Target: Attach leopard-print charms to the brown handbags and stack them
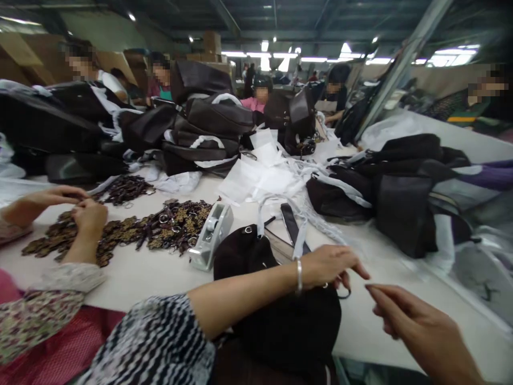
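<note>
Black bag (pixel 292 331), left forearm (pixel 244 291) across it, perhaps touches a tape dispenser (pixel 219 238).

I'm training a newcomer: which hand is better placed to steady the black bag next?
Probably the left hand: it is over the black bag, while the right hand is off to the bag's right, over the white tabletop.

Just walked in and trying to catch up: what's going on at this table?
The person's left hand, wearing a silver-coloured bracelet, is over a soft black bag by the white table. Their right hand is nearby, pinching; whether it holds anything is unclear. At left, a co-worker's hands meet above brown, gold-patterned flat pieces.
</note>
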Tool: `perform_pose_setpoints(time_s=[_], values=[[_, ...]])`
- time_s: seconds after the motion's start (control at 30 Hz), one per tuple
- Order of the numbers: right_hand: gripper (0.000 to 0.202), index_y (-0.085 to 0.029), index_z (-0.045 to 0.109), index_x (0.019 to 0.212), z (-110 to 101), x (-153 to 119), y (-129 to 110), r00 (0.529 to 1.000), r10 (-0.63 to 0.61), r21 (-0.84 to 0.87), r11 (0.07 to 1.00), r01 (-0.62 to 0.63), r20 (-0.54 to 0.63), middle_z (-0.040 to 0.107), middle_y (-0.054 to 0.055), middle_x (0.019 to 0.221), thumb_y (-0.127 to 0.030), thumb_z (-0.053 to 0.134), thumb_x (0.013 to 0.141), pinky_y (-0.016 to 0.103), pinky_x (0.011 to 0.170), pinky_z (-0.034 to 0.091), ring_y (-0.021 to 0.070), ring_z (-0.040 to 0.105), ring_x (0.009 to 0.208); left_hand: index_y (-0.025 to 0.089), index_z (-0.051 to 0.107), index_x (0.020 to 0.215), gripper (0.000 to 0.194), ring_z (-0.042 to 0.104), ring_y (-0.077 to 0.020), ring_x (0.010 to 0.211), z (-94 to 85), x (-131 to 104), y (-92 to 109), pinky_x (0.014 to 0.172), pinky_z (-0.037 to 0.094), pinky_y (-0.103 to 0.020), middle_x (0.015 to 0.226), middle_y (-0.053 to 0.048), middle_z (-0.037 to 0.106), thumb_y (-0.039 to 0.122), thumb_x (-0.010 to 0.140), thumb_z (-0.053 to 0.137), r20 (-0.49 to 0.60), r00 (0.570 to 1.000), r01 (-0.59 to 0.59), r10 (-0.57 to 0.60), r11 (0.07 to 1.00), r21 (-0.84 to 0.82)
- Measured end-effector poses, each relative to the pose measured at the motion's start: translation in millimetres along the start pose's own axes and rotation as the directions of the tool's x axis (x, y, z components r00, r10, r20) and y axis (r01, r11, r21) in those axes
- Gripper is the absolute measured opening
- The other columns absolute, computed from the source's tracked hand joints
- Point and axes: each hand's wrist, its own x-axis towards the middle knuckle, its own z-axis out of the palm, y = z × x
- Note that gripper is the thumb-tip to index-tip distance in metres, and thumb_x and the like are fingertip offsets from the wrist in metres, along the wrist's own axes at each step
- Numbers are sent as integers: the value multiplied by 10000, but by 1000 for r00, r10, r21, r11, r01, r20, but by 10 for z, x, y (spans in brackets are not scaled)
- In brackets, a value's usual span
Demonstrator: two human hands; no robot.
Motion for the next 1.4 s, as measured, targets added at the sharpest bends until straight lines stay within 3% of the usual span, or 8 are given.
perform_pose_setpoints(time_s=[0.1,0.23,0.4,0.73,0.9,1.1,1.27,1.4], values=[[394,-194,718,911,249,-121,-347,962,-21,118,993,-12,273,646,18,615,-551,577,822,232,425,449,142,566,447,147,509,769,339,514,-65,503,-253,-552,-98,450,408,-172,781,-53,636,473,861,500,-167,986,-45,-12,942,-332],[283,-210,738,849,352,-142,-545,861,-88,142,990,18,501,668,12,655,-442,576,846,232,479,457,144,596,507,147,499,787,320,541,-66,522,-490,-1019,-298,492,444,-172,729,-21,614,454,846,570,-356,930,-87,-92,885,-457],[191,-247,761,902,383,-55,-693,934,-242,99,970,223,262,725,41,938,-370,647,809,298,803,498,212,660,884,133,544,752,367,564,-94,504,-393,-1139,-454,483,458,-198,647,-23,602,482,861,515,-353,926,49,-132,971,-234],[92,-208,719,745,870,-229,-808,948,-205,321,939,121,242,676,1,774,-261,680,809,249,706,469,153,628,760,143,643,781,375,572,-112,513,-26,-1127,-666,482,440,-203,640,-8,613,384,923,393,-228,965,177,-132,966,190],[221,-166,659,864,685,-115,-583,951,8,536,824,-182,311,676,22,797,-386,661,844,210,461,439,90,561,500,173,686,895,230,630,-134,730,-203,-1094,-386,684,488,-227,862,-30,678,283,899,484,-156,988,66,10,877,476],[279,-199,571,855,210,116,-504,977,119,795,568,-214,178,680,53,927,-399,747,772,260,504,579,248,683,889,201,696,953,208,643,-203,942,-570,-835,-93,876,465,-317,974,-41,712,206,880,502,-113,993,66,41,604,794],[314,-203,612,880,360,69,-608,991,133,755,650,-89,2,652,-8,687,-407,789,718,236,537,589,137,638,554,207,693,987,187,651,-168,939,-434,-874,4,857,479,-253,1000,-25,719,235,890,536,-72,993,-10,93,672,740],[485,-170,648,999,782,25,-656,972,124,571,792,-217,198,709,54,716,-490,797,666,223,622,601,203,710,649,200,685,1031,203,641,-145,959,-567,-1245,129,885,468,-232,1016,-33,709,237,911,525,-272,925,-2,264,723,691]])
